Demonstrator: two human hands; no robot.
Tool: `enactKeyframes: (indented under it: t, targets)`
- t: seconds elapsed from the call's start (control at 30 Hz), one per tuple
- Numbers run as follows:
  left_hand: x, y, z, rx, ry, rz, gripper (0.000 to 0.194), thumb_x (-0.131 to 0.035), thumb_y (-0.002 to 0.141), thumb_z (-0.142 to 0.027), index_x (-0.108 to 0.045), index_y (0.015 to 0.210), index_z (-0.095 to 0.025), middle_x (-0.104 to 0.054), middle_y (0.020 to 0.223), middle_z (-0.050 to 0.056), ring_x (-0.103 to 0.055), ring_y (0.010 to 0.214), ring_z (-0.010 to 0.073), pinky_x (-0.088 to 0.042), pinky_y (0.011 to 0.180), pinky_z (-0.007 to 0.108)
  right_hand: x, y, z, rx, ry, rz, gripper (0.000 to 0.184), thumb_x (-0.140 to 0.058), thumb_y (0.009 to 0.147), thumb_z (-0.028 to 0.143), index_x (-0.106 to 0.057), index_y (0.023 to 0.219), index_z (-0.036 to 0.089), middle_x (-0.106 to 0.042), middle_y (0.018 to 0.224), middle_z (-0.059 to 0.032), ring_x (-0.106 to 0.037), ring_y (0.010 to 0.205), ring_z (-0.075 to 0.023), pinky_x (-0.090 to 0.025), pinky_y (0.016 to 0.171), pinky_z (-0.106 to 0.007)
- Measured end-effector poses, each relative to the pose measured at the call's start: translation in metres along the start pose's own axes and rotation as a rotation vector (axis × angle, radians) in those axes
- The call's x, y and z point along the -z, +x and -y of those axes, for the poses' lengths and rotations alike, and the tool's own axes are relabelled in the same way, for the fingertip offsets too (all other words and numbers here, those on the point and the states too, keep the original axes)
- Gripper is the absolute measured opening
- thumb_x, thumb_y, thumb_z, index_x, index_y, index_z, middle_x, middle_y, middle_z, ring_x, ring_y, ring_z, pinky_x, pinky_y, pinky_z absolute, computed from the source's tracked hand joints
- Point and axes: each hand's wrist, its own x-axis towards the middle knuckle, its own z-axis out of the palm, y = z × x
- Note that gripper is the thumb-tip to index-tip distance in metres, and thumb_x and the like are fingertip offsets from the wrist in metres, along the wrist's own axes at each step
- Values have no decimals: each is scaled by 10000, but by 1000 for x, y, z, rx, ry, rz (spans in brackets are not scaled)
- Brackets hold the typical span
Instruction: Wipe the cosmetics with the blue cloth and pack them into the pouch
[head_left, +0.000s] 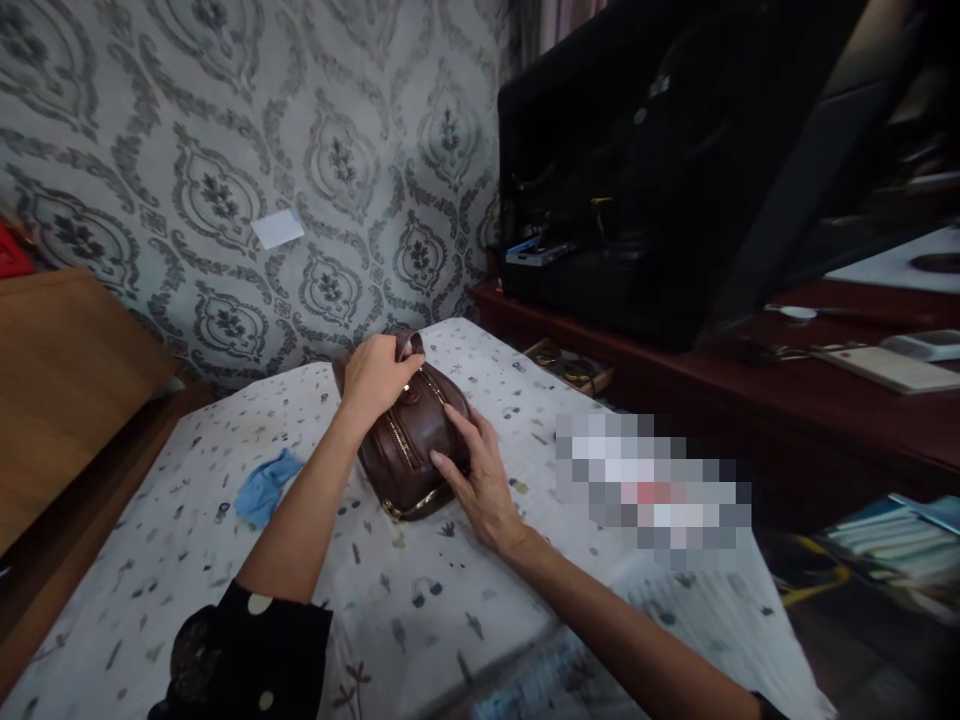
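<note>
A small dark brown leather bag (411,450) with brass-coloured zips rests on a white patterned sheet (420,610). My left hand (375,375) is closed at the top of the bag, by its handle (410,345) and the upper zip; what exactly the fingertips pinch is partly hidden. My right hand (484,480) lies against the bag's right side, thumb and fingers spread apart and touching the leather. A crumpled blue cloth (266,487) lies left of the bag, beyond my left forearm.
A blurred-out patch (652,490) covers something on the sheet's right side. Patterned wallpaper (225,180) rises behind. At right stands a large black screen (637,180) on a dark red cabinet (847,400), with a small open box (570,368) below. A wooden panel (75,380) is at left.
</note>
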Motion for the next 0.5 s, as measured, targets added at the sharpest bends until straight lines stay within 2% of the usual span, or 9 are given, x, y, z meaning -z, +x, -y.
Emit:
enactKeyframes:
  t: [0.13, 0.3, 0.5]
  targets:
    - [-8, -3, 4, 19, -80, -54, 189, -639, 827, -319, -608, 678, -207, -624, 674, 16, -589, 693, 205, -382, 670, 307, 0, -1, 0, 14, -21, -7, 545, -546, 970, 476, -452, 1489, 342, -375, 1523, -101, -373, 1455, -296, -327, 1216, -555]
    - [-14, -7, 6, 56, -288, -66, 205, -644, 796, -313, -559, 643, -207, -560, 619, -16, -533, 646, 174, -352, 640, 287, -2, -1, -2, 33, -35, -20, 547, -551, 967, 469, -451, 1488, 335, -395, 1503, -99, -389, 1440, -288, -338, 1211, -542]
    - [-19, -11, 11, -127, -544, 36, 273, -625, 767, -254, -458, 559, -196, -455, 559, -51, -442, 587, 124, -326, 604, 270, -1, 0, 0, 58, -18, -20, 545, -548, 972, 458, -433, 1490, 332, -399, 1503, -99, -399, 1433, -275, -329, 1216, -530]
